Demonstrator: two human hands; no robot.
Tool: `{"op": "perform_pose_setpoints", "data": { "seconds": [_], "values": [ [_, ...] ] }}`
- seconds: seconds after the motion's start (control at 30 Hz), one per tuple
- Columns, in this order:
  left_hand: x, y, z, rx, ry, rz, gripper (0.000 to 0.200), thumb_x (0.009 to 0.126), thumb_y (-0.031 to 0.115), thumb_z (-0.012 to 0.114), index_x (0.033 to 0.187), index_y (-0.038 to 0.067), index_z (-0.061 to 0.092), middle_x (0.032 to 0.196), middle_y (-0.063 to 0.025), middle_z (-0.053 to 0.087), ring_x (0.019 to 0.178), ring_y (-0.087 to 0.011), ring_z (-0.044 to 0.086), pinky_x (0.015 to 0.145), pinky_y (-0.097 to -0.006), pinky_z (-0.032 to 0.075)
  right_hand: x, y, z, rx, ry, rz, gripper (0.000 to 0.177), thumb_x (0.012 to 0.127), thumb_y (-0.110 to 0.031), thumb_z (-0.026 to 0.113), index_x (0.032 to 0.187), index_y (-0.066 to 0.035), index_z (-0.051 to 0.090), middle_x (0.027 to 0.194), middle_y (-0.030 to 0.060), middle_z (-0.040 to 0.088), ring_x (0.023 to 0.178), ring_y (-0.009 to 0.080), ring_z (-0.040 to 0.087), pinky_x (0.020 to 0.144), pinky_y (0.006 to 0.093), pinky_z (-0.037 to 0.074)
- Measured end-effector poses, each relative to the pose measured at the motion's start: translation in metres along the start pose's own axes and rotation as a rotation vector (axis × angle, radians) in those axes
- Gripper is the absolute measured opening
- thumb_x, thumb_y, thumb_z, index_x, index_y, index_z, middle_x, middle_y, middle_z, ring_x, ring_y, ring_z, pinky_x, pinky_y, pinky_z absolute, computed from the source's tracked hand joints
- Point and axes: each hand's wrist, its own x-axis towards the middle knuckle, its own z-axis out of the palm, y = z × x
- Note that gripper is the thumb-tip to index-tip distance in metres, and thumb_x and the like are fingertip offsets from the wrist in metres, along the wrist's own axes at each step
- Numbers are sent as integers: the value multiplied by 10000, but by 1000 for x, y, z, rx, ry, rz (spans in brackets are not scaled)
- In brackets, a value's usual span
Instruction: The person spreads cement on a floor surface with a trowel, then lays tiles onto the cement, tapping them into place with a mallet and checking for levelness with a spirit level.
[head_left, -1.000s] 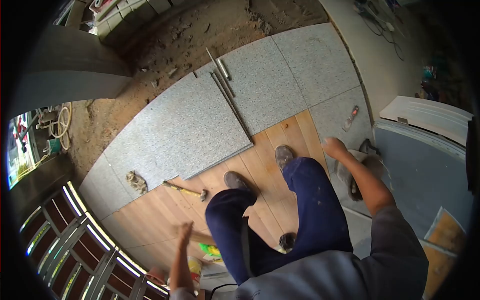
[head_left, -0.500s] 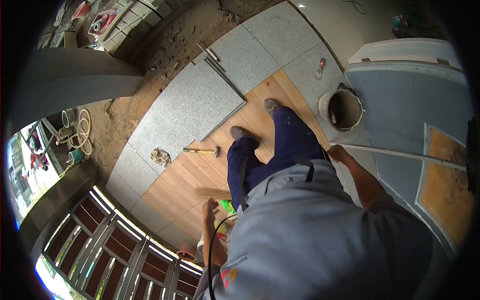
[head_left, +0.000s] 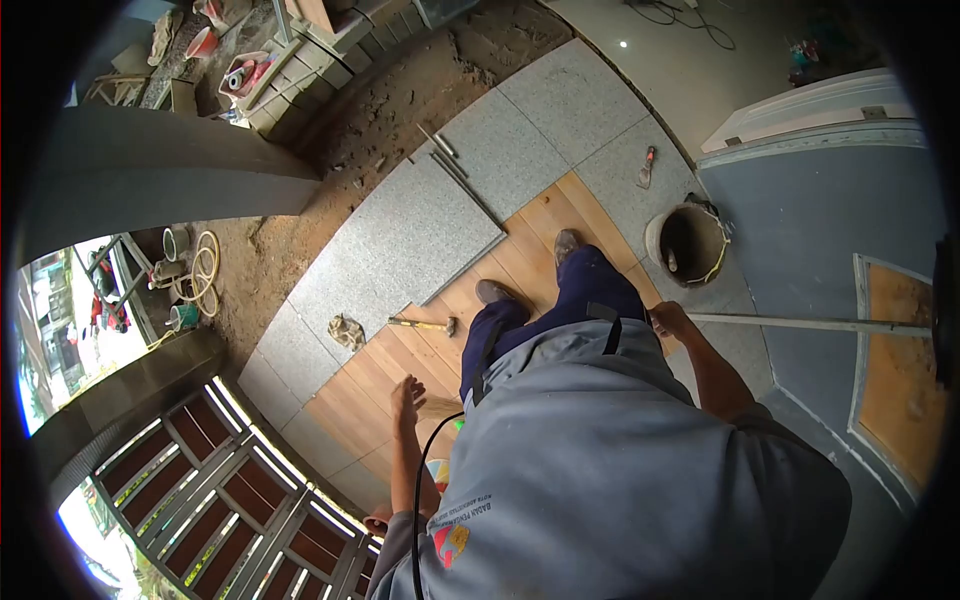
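My left hand (head_left: 407,400) hangs above the wood-look tiles (head_left: 365,390), its fingers apart and nothing in them. Bristles of a broom (head_left: 437,408) show just beside it, partly hidden by my body. My right hand (head_left: 670,320) is beside my right thigh, fingers loosely bent, with no object seen in it. Behind this hand a long pale bar (head_left: 800,321) runs off to the right; contact between the two is not clear. A hammer (head_left: 424,325) lies left of my feet, near a crumpled cloth (head_left: 347,332). The bucket (head_left: 655,240) stands ahead on the right.
Grey speckled tiles (head_left: 510,135) border the wood-look strip, with a raised slab (head_left: 430,225) at its left. A scraper-like tool (head_left: 646,168) lies ahead. Bare soil (head_left: 355,170), a grey pillar (head_left: 190,160) and a slatted gate (head_left: 230,480) are on the left; a door (head_left: 810,220) is right.
My left hand has moved forward, away from the broom. My right hand has shifted slightly toward my thigh. The whole view has tilted, so the floor and tools sit lower in it.
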Motion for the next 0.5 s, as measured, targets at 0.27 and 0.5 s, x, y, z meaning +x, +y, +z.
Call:
{"op": "perform_pose_setpoints", "data": {
  "seconds": [0.27, 0.5],
  "values": [
    [-36, -2, 95, -52, -1, -137, 533, 936, 431, 581, 1237, -9, 577, 1064, -162, 663, 988, -300, 640, 838, -467, 518, 53, -16, -75, 146, -100, -28, 233, 919, -201, 617, 744, -73, 530, 631, 20, 489, 499, 143, 472, 445, 314, 348],
    [-66, 30, 165, 10, -75, -164, 497, 924, 435, 608, 1175, 7, 601, 974, -120, 664, 874, -239, 658, 723, -381, 545, 44, -102, -146, -30, 83, -189, 247, 912, -267, 641, 1008, -40, 659, 800, 57, 664, 620, 161, 631, 565, 314, 541]
  ]
}}
